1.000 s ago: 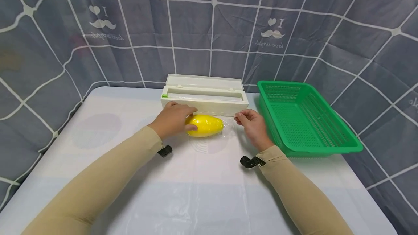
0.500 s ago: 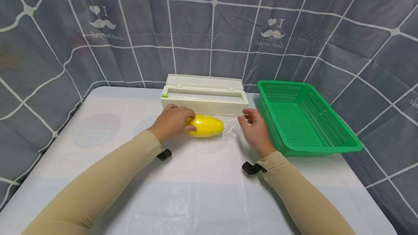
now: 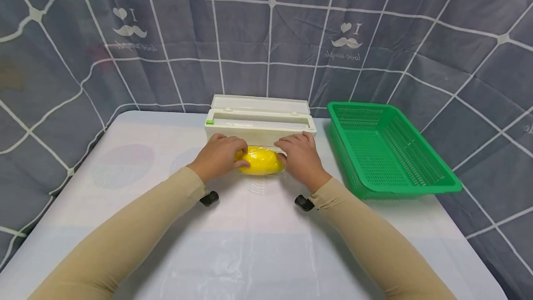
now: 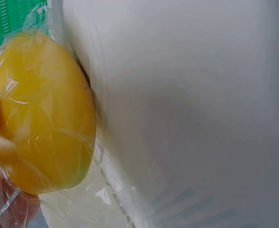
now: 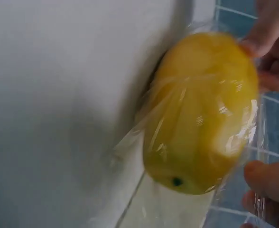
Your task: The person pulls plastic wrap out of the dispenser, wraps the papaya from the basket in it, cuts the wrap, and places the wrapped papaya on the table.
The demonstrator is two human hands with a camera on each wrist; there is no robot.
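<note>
A yellow oval fruit (image 3: 261, 161), covered in clear cling film (image 5: 199, 121), lies in front of an open white cling film dispenser (image 3: 260, 133). My left hand (image 3: 220, 155) grips the fruit's left end, thumb on the near side and fingers on the far side. At the right end is my right hand (image 3: 300, 157), its bent fingers over the film and its thumb beside the fruit. In the right wrist view, film passes between the right thumb and fingers. A small dark spot marks one end of the fruit there. The film is creased, with loose folds hanging past the fruit.
A green perforated basket (image 3: 383, 152) stands on the right of the white-covered table (image 3: 266, 263). The dispenser's lid (image 3: 260, 104) is tipped back toward the grey checked curtain (image 3: 241, 27). A green slider (image 3: 210, 122) sits at the dispenser's left end.
The right hand let go of the film at the right, opened, then moved left onto the fruit's right end, folding the loose film in. The left hand kept its hold.
</note>
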